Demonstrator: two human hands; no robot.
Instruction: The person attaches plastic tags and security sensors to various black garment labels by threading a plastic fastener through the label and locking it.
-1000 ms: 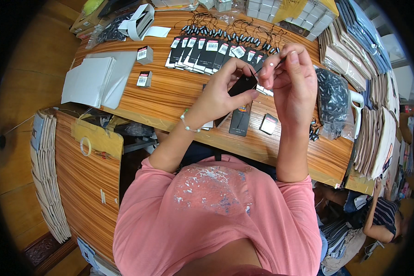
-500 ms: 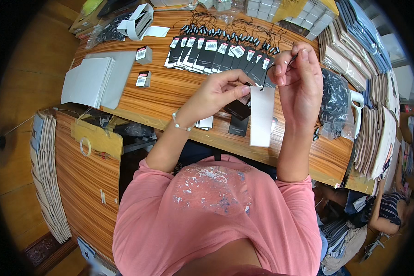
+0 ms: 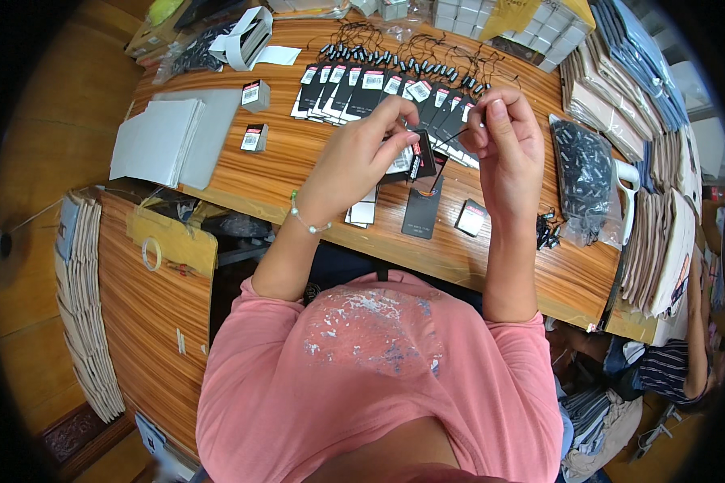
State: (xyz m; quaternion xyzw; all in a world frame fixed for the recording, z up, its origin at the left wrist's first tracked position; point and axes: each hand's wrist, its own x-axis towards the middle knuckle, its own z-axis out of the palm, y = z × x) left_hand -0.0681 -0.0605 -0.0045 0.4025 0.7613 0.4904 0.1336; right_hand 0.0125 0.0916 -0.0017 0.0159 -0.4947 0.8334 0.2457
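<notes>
Left hand [image 3: 354, 161] at frame centre, fingers pinched on black hang tag [image 3: 421, 161]. Right hand [image 3: 507, 145] just right, fingertips nipping thin black string [image 3: 451, 138], apparently running to tag. Both above wooden table [image 3: 314, 161].

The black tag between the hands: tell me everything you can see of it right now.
The black tag is a small, flat, dark card, paper or thin card by its look, with a white sticker patch at one end. The left hand pinches it at the fingertips, held up above the wooden table, tilted. A thin black string runs from it up to the right hand, which pinches the string's end. How the string is attached is too small to tell.
</notes>
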